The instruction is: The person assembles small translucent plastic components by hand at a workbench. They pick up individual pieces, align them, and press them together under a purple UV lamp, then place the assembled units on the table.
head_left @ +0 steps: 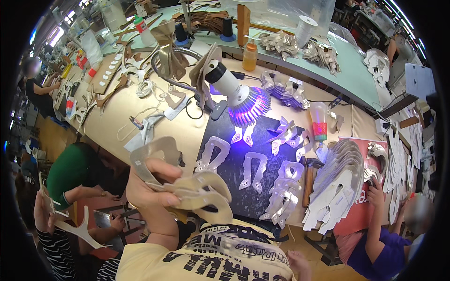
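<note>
My left hand (152,187) is raised in front of the table's near edge, closed round a small stack of beige U-shaped leather pieces (204,194) that look like shoe-upper parts. One more looped piece stands up behind its fingers. Low by my yellow shirt, my right hand (298,263) shows only in part, and its fingers are too unclear to read. Beyond them lies a black mat (229,182) under a purple-glowing lamp (248,105). On the mat rest a single U-shaped piece (254,171), another looped piece (215,152) and an overlapping row of pieces (283,196).
Right of the mat are a hammer (308,185), a large fanned stack of pale pieces (335,182) and a red-banded bottle (319,122). An amber bottle (250,56) stands behind the lamp. Co-workers sit close on both sides; one's hand (375,192) touches pieces at right.
</note>
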A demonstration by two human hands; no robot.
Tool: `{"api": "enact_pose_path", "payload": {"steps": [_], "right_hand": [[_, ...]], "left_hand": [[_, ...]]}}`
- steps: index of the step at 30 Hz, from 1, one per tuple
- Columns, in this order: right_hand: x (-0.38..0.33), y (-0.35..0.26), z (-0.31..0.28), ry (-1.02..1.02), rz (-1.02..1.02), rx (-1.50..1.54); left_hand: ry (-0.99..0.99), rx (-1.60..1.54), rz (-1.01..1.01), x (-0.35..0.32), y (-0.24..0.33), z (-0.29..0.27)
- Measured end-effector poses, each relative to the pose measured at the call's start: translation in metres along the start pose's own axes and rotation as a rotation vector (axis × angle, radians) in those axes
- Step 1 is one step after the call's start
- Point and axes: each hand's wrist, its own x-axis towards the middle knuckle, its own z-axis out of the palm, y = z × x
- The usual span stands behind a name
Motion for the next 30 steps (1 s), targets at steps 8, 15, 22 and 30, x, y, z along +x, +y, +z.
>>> {"api": "enact_pose_path", "payload": {"steps": [8,15,22,30], "right_hand": [[0.014,-0.026,-0.010,0.382,-0.072,-0.245],[0.018,-0.159,0.035,0.534,-0.484,-0.624],[0.087,-0.245,0.079,0.521,-0.813,-0.815],[0.175,-0.247,0.111,0.568,-0.871,-0.853]], "left_hand": [[0.189,-0.040,0.100,0.014,-0.012,0.038],[-0.115,0.022,-0.075,0.031,0.004,0.025],[-0.228,0.100,-0.164,0.039,0.009,0.027],[-0.240,0.191,-0.237,0.044,0.015,0.037]]}}
